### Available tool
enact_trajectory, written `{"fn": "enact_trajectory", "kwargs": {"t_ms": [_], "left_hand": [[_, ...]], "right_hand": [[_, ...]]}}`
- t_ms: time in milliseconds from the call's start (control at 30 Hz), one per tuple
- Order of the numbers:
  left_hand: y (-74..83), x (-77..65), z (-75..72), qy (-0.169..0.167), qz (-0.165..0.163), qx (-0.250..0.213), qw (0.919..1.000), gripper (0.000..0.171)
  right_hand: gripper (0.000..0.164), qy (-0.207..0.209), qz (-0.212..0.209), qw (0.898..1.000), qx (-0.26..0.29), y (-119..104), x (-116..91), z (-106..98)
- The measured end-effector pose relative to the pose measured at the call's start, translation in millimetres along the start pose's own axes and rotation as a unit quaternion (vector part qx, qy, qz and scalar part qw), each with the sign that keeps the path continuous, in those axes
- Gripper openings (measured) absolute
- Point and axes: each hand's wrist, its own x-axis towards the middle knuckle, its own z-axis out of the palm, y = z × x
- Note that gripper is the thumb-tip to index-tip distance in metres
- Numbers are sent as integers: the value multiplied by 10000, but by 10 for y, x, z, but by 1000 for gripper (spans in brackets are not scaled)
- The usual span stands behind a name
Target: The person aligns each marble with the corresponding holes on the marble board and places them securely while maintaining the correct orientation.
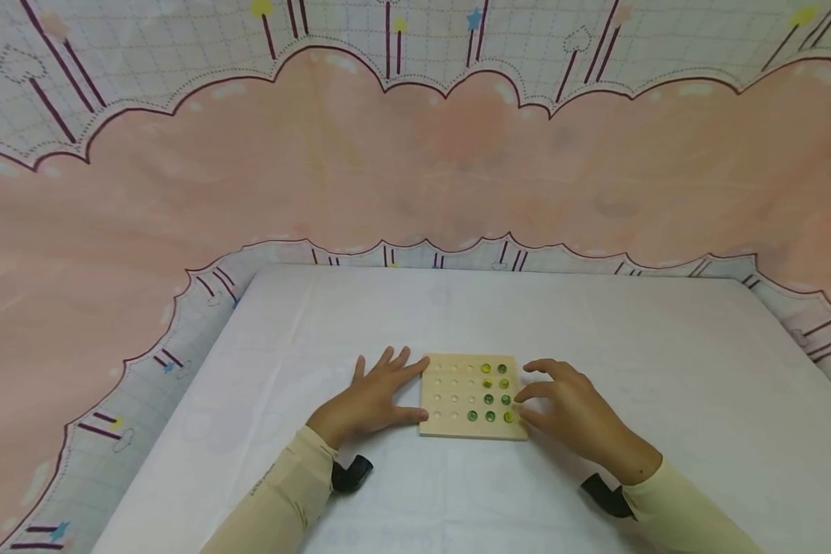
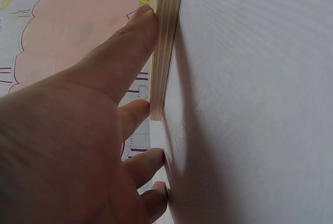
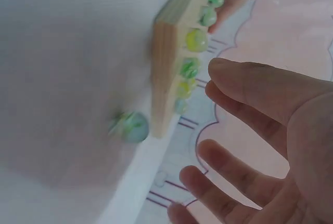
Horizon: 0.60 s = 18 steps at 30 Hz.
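Note:
A light wooden board (image 1: 446, 427) with rows of round hollows lies flat on the table. Green and yellow glass marbles (image 1: 490, 416) fill the hollows of its two right columns, plus one at the bottom of the third. With fingers spread, my left hand (image 1: 374, 396) touches the board's left edge with thumb and index finger. My right hand (image 1: 575, 412) is at the right edge, its fingers bent loosely and nothing seen between them. In the right wrist view, blurred green marbles (image 3: 135, 127) sit on the tabletop beside the board, hidden from the head view by the right hand.
White cloth covers the table (image 1: 360, 308). Behind and to the left hangs a pink and white patterned curtain (image 1: 415, 177). Dark wrist mounts (image 1: 352, 474) show beside both cuffs.

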Motion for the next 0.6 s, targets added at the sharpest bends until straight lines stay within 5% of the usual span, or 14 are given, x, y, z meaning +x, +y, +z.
{"fn": "enact_trajectory", "kwargs": {"t_ms": [600], "left_hand": [[0, -13, 0, 43, 77, -32, 10000, 87]], "right_hand": [[15, -447, 337, 9983, 131, 206, -165, -49]]}}
